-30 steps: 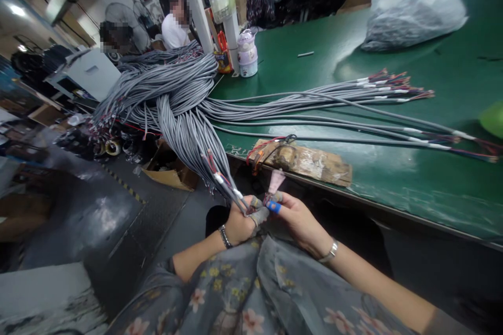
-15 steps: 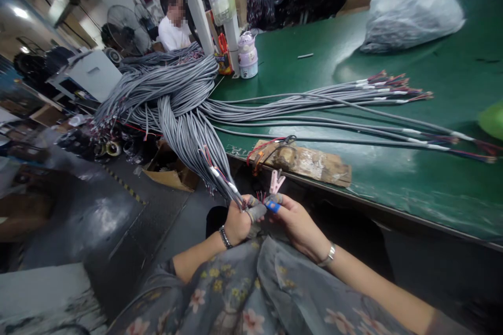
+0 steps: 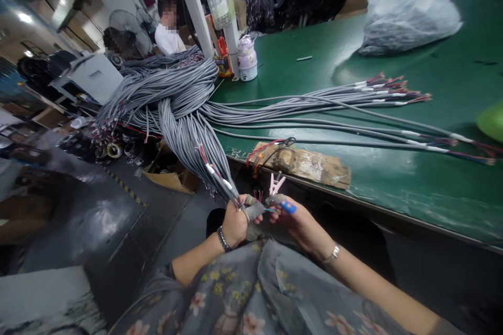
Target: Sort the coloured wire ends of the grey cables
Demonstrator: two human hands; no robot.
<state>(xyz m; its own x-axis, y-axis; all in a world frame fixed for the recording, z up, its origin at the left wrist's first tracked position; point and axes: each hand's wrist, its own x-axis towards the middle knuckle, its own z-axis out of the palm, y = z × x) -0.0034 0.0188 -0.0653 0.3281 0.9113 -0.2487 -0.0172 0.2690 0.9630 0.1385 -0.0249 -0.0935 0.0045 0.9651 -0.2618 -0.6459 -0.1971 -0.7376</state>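
Note:
My left hand (image 3: 238,218) is closed around the end of a grey cable (image 3: 225,183) that has a white sleeve, and thin coloured wires stick out past its fingers. My right hand (image 3: 295,218) pinches thin wires (image 3: 270,210) just to the right of my left fingertips. Grey tape wraps some fingertips, and a blue band circles one finger of my right hand. A pink clothespin (image 3: 276,184) stands beyond my right fingertips, near the bench edge. A thick bundle of grey cables (image 3: 196,136) hangs over the edge toward my left hand.
On the green bench (image 3: 314,76) lie stripped grey cables (image 3: 298,107), a worn wooden block (image 3: 314,165) at the edge, and a plastic bag (image 3: 411,10). A pastel container (image 3: 247,60) stands by a post. A person (image 3: 168,29) sits beyond the cable pile; an open carton (image 3: 171,172) is below.
My right hand has drawn slightly right, away from my left, so a short length of coloured wires now shows between them. My left hand has stayed nearly in place.

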